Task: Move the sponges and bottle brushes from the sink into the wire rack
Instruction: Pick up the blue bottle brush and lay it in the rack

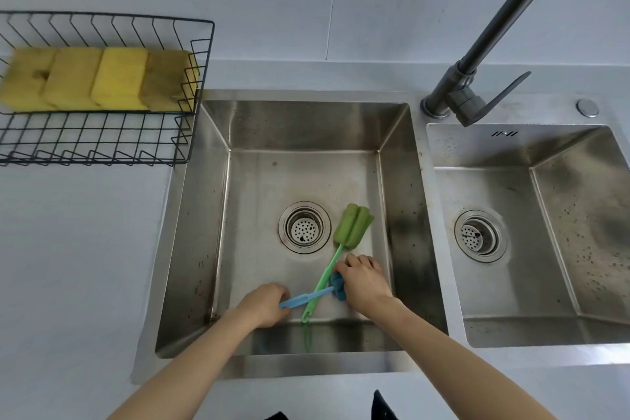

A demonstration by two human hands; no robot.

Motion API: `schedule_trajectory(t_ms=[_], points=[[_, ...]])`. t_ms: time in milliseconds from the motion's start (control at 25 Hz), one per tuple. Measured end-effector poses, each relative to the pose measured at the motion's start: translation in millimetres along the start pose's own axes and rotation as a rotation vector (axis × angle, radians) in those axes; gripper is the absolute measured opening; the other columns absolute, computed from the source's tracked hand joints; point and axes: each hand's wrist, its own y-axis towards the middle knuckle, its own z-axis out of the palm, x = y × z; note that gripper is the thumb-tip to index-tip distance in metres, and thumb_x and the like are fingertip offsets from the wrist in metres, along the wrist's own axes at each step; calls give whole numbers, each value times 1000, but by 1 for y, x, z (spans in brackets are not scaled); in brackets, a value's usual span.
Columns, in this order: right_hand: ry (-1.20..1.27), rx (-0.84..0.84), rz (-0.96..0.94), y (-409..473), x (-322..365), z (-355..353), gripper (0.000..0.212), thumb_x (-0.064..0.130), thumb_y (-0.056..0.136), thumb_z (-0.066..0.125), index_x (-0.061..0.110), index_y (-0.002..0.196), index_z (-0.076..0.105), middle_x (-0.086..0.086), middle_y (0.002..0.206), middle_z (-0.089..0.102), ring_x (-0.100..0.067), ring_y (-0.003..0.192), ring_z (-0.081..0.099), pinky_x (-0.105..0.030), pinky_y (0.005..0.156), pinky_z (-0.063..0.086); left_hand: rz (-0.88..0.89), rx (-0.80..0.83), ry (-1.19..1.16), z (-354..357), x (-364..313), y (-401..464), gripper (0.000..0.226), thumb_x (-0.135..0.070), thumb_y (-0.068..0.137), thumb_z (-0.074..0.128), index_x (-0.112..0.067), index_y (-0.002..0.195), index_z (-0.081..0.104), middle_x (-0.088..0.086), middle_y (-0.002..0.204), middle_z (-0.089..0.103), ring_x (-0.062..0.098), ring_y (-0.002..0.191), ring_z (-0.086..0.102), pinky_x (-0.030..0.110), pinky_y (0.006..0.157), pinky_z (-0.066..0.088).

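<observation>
Two bottle brushes lie crossed on the floor of the left sink basin (399,201). The green brush (353,222) points its foam head toward the drain, and its handle runs down-left. The blue brush (308,297) lies under or across it. My left hand (264,303) is closed on the blue brush's handle end. My right hand (363,280) covers the blue brush's foam head and grips it. Several yellow sponges (99,80) stand side by side in the black wire rack (201,85) on the counter at the upper left.
A steel drain strainer (304,228) sits mid-basin beside the green brush head. A second basin (579,232) lies to the right, with a dark faucet (477,78) rising between them. White counter (78,249) spreads left of the sink, below the rack.
</observation>
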Motion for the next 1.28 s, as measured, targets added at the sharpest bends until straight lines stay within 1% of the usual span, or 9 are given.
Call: schedule_trajectory(t_ms=[200, 320, 440, 520, 600, 760, 920, 1200, 1280], points=[[106, -97, -12, -9, 1, -10, 37, 12, 93, 43, 18, 129, 46, -6, 133, 49, -26, 125, 42, -35, 114, 23, 55, -124, -88, -12, 3, -12, 29, -23, 87, 54, -10, 113, 57, 13, 117, 59, 26, 105, 56, 27, 82, 41], [156, -135, -16, -17, 4, -23, 39, 16, 92, 45, 18, 130, 45, -6, 132, 49, -26, 124, 43, -34, 113, 23, 104, -194, -184, -26, 6, -20, 25, -21, 83, 60, -10, 105, 61, 9, 105, 67, 19, 88, 56, 23, 76, 40], [135, -155, -48, -24, 12, -35, 42, 24, 91, 48, 19, 133, 43, -6, 131, 49, -26, 126, 42, -34, 114, 20, 185, -276, -253, -43, 11, -37, 14, -20, 81, 64, -17, 95, 64, -9, 75, 58, 10, 72, 51, 9, 62, 37], [143, -184, -56, -27, 20, -44, 43, 31, 91, 49, 20, 132, 44, -5, 131, 50, -25, 126, 42, -34, 113, 21, 237, -338, -287, -56, 14, -50, 10, -19, 81, 64, -27, 80, 58, -16, 70, 52, 1, 66, 49, 5, 59, 35], [178, -228, -67, -27, 31, -53, 43, 34, 91, 50, 21, 131, 46, -3, 133, 49, -24, 126, 43, -34, 111, 25, 273, -393, -310, -67, 17, -63, 13, -18, 80, 64, -30, 76, 58, -16, 69, 53, -1, 64, 48, 8, 60, 34], [187, -306, -154, -27, 62, -71, 42, 35, 90, 52, 21, 130, 49, -2, 130, 54, -24, 123, 44, -36, 103, 32, 315, -489, -305, -84, 17, -84, 11, -19, 81, 64, -18, 91, 67, -13, 72, 56, 6, 68, 51, 11, 60, 35], [263, -347, -237, -30, 98, -82, 31, 23, 90, 53, 16, 119, 59, -9, 116, 63, -30, 112, 53, -38, 95, 39, 358, -557, -305, -94, 18, -102, 17, -20, 80, 65, -13, 95, 69, -18, 70, 56, 1, 66, 51, 7, 59, 39], [318, -373, -143, -38, 118, -97, 24, 23, 92, 48, 17, 112, 60, -6, 114, 64, -27, 106, 57, -35, 82, 46, 406, -562, -347, -113, 39, -126, 18, -21, 82, 62, -21, 100, 63, -8, 84, 61, 9, 78, 56, 18, 69, 41], [393, -420, -105, -40, 117, -104, 22, 23, 91, 50, 18, 108, 61, -3, 111, 67, -26, 103, 60, -34, 84, 47, 417, -532, -526, -120, 46, -130, 24, -18, 83, 62, -21, 107, 58, -5, 89, 62, 10, 79, 59, 22, 73, 46]])
